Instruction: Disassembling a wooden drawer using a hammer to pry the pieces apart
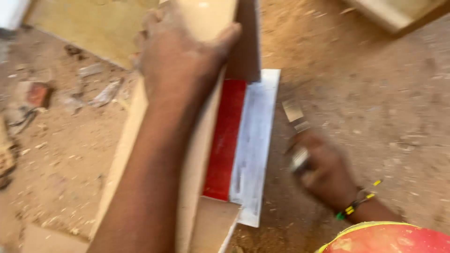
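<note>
Left hand (180,56) is clamped over the top edge of an upright beige board (199,140), thumb hooked over the far side, holding it steady on the sawdusty floor (375,117). Right hand (323,171) has its grip closed round a small brush (295,122), just right of the flat white strip (253,145) lying against the board's foot, next to a red panel (225,140). The brush is blurred, so I can't tell if it's touching the strip. If it's spreading something, I'd say keep the strokes long and even along the strip, and keep the board pinned so nothing shifts.
</note>
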